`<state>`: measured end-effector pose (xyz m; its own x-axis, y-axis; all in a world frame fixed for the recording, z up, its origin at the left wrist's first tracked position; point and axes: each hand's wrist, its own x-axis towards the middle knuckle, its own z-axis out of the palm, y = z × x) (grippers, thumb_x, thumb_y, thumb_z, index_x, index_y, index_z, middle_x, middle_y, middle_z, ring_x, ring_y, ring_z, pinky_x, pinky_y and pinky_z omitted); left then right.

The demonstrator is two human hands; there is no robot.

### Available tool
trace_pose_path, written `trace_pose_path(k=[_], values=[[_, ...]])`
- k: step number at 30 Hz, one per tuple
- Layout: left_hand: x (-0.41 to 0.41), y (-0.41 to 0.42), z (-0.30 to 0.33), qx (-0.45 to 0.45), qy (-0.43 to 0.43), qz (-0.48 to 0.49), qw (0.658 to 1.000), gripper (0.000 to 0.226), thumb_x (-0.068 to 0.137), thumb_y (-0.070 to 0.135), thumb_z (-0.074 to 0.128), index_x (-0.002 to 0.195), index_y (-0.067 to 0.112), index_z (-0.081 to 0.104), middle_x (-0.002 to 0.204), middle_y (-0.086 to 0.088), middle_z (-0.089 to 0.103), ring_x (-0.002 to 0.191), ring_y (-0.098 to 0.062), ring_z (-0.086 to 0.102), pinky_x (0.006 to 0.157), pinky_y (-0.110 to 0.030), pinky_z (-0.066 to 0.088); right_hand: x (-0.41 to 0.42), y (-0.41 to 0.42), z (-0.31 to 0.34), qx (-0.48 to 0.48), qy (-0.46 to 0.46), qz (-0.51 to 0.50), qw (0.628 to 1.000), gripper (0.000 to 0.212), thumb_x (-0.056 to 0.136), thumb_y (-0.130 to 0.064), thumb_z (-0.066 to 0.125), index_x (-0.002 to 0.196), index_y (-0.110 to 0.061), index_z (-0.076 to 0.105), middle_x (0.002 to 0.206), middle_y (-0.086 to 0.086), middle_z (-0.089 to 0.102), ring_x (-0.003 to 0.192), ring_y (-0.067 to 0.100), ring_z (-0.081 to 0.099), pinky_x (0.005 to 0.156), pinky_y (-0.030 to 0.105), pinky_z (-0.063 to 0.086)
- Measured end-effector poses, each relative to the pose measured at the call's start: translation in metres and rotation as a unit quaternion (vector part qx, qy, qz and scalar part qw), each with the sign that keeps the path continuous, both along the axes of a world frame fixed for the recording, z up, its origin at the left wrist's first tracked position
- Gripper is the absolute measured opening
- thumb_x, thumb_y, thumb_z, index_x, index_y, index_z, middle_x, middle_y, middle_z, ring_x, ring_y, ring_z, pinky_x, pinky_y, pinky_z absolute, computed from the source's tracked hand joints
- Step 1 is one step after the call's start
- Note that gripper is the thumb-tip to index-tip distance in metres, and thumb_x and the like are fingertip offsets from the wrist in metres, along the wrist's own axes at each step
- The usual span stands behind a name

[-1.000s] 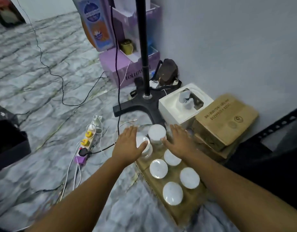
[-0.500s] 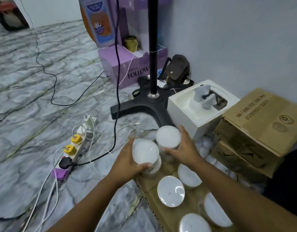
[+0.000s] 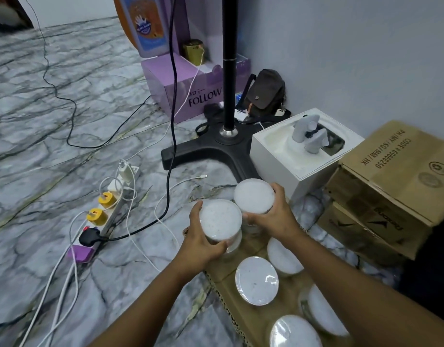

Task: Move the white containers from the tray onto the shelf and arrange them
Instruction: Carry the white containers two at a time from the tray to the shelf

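— What's on the cardboard tray (image 3: 223, 279)?

— Four white-lidded containers remain near. I've just raised two off its far end: left hand (image 3: 199, 237) wraps one jar (image 3: 221, 219), right hand (image 3: 273, 216) clasps the other (image 3: 254, 196). Shelf comes next, I reckon.

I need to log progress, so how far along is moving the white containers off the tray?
Nothing looks shelved yet; no shelf is in view. In hand: the left hand grips one white-lidded container and the right hand grips another, both at the far end of the cardboard tray. Left: four more containers, at and, sit on the tray.
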<state>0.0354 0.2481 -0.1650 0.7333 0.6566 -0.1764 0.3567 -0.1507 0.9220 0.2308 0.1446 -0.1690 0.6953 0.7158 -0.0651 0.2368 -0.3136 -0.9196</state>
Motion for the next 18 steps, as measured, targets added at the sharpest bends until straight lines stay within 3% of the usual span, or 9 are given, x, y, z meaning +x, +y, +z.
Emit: trace_pose_path(k=[4, 7, 10, 12, 16, 18], values=[[0.000, -0.002, -0.004, 0.007, -0.024, 0.016, 1.000, 0.107, 0.069, 0.028, 0.084, 0.130, 0.061, 0.003, 0.142, 0.013, 0.027, 0.131, -0.010, 0.033, 0.096, -0.018, 0.036, -0.002, -0.009, 0.004, 0.019, 0.003, -0.010, 1.000, 0.107, 0.039, -0.062, 0.086, 0.127, -0.039, 0.029, 0.123, -0.014, 0.044, 0.112, 0.007, 0.046, 0.094, 0.033, 0.048], [-0.001, -0.006, -0.006, -0.004, -0.033, 0.031, 0.999, 0.107, 0.062, 0.035, 0.085, 0.135, 0.055, 0.010, 0.142, 0.017, 0.029, 0.132, -0.007, 0.033, 0.099, -0.018, 0.037, -0.004, -0.016, 0.007, 0.046, 0.013, -0.001, 0.999, 0.106, 0.043, -0.052, 0.090, 0.130, -0.037, 0.032, 0.124, -0.016, 0.045, 0.114, 0.003, 0.047, 0.093, 0.029, 0.048], [0.000, -0.010, -0.004, -0.002, -0.046, 0.043, 0.998, 0.102, 0.056, 0.037, 0.087, 0.138, 0.043, 0.026, 0.140, 0.014, 0.036, 0.132, -0.010, 0.035, 0.105, -0.031, 0.042, -0.006, -0.022, 0.011, 0.076, 0.022, 0.011, 0.997, 0.100, 0.047, -0.046, 0.088, 0.131, -0.036, 0.036, 0.125, -0.012, 0.048, 0.115, 0.002, 0.049, 0.088, 0.021, 0.049], [0.000, -0.014, -0.001, 0.005, -0.059, 0.056, 0.997, 0.100, 0.052, 0.040, 0.086, 0.134, 0.045, 0.029, 0.139, 0.012, 0.034, 0.131, -0.011, 0.035, 0.106, -0.035, 0.042, -0.010, -0.027, 0.015, 0.097, 0.027, 0.010, 0.995, 0.097, 0.046, -0.048, 0.086, 0.129, -0.037, 0.037, 0.124, -0.015, 0.050, 0.113, -0.003, 0.050, 0.084, 0.014, 0.048], [0.000, -0.018, 0.010, -0.002, -0.082, 0.068, 0.994, 0.095, 0.044, 0.053, 0.085, 0.118, 0.063, 0.026, 0.137, 0.008, 0.036, 0.127, -0.013, 0.041, 0.098, -0.031, 0.047, -0.015, -0.037, 0.022, 0.121, 0.027, 0.019, 0.992, 0.090, 0.048, -0.046, 0.085, 0.125, -0.038, 0.037, 0.124, -0.021, 0.047, 0.110, -0.011, 0.049, 0.084, 0.008, 0.046], [0.001, -0.018, 0.016, -0.013, -0.096, 0.064, 0.993, 0.097, 0.043, 0.057, 0.085, 0.118, 0.063, 0.025, 0.132, 0.013, 0.041, 0.122, -0.007, 0.046, 0.087, -0.020, 0.051, -0.015, -0.043, 0.025, 0.123, 0.031, 0.028, 0.992, 0.091, 0.049, -0.038, 0.086, 0.124, -0.037, 0.036, 0.124, -0.021, 0.045, 0.109, -0.013, 0.048, 0.083, 0.008, 0.046]])
